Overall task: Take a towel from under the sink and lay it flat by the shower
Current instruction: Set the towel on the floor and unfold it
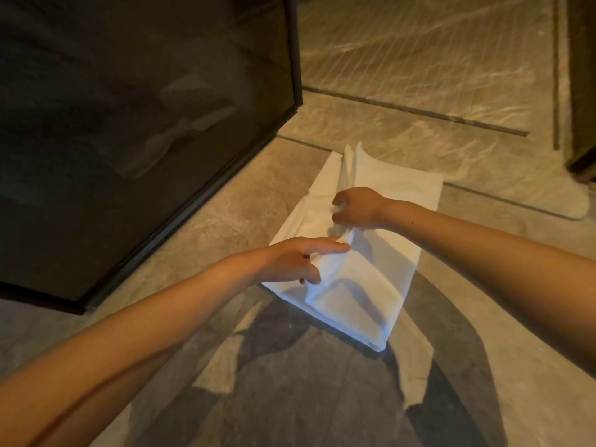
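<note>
Both my hands pinch a raised fold of the white towel (364,279): left hand (293,261) nearer, right hand (358,208) farther, beside the dark shower glass (145,124) on the floor (209,214).

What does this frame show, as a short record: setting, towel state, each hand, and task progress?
setting: tiled floor beside a dark glass shower screen
towel: white towel on the floor, partly unfolded, a ridge of folds still standing along its middle
left hand: left hand pinching a fold near the towel's near end
right hand: right hand gripping the raised fold further along
progress: towel is by the shower but not yet flat
</note>
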Motion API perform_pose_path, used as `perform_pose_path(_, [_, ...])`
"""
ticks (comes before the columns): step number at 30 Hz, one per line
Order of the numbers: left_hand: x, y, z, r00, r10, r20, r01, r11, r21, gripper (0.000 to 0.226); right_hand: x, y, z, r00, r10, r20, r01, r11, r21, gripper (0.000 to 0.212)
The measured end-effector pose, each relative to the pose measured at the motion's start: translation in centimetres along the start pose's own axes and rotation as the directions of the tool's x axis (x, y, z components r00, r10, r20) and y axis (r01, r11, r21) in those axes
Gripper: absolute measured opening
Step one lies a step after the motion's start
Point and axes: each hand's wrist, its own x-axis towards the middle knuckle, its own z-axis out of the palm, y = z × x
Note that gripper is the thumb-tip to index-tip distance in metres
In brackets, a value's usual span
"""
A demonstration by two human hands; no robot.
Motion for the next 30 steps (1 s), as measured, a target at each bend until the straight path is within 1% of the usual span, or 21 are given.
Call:
perform_pose_path(1, [0.0,0.0,0.1,1.000,-0.002,0.013,0.002,1.000,-0.024,0.074,0.0,0.6,-0.3,0.998,0.016,-0.059,-0.017,1.000,-0.012,0.052])
perform_pose_path(2, [0.1,0.0,0.1,1.000,-0.006,0.026,0.007,0.999,-0.049,0.074,0.0,1.3,-0.6,0.994,0.024,-0.107,-0.022,1.000,0.015,0.055])
perform_pose_path(4, [0.1,0.1,0.0,0.999,-0.021,0.044,0.026,0.992,-0.123,0.072,-0.2,2.5,-1.0,0.991,0.039,-0.132,-0.014,0.983,0.181,0.063])
perform_pose_path(6, [0.0,0.0,-0.2,0.998,-0.029,0.051,0.040,0.971,-0.237,0.066,-0.6,3.4,-1.3,0.989,0.014,-0.151,0.032,0.953,0.302,0.070])
perform_pose_path(9, [0.1,-0.2,-0.5,0.997,-0.001,0.081,0.036,0.902,-0.431,0.061,-1.7,4.9,-1.6,0.978,-0.032,-0.207,0.111,0.918,0.381,0.077])
perform_pose_path(11, [0.5,0.0,-0.5,0.996,0.009,0.088,0.035,0.874,-0.485,0.061,-2.5,5.9,-1.9,0.970,-0.057,-0.236,0.156,0.891,0.426,0.076])
perform_pose_path(13, [0.9,0.5,-0.1,0.996,0.014,0.084,0.028,0.875,-0.483,0.062,-3.4,6.9,-2.4,0.964,-0.069,-0.257,0.179,0.881,0.438,0.077])
perform_pose_path(16, [2.0,1.8,0.7,0.997,0.032,0.069,0.000,0.905,-0.426,0.065,-5.0,8.4,-3.2,0.957,-0.090,-0.276,0.209,0.873,0.441,0.080])
perform_pose_path(22, [5.0,4.7,3.6,0.982,0.094,0.165,-0.015,0.905,-0.424,0.066,-9.2,12.6,-5.0,0.938,-0.102,-0.331,0.246,0.867,0.433,0.086])
perform_pose_path(26, [7.4,6.8,6.8,0.958,0.153,0.242,-0.043,0.913,-0.405,0.067,-13.2,16.4,-5.8,0.931,-0.056,-0.360,0.192,0.915,0.356,0.087])
perform_pose_path(28, [8.8,7.7,8.6,0.942,0.164,0.294,-0.038,0.919,-0.392,0.067,-15.4,18.6,-5.9,0.926,-0.016,-0.378,0.133,0.949,0.286,0.087])
perform_pose_path(30, [10.2,8.5,10.5,0.922,0.175,0.345,-0.032,0.924,-0.380,0.066,-17.4,20.8,-5.8,0.930,0.036,-0.367,0.069,0.961,0.268,0.087])
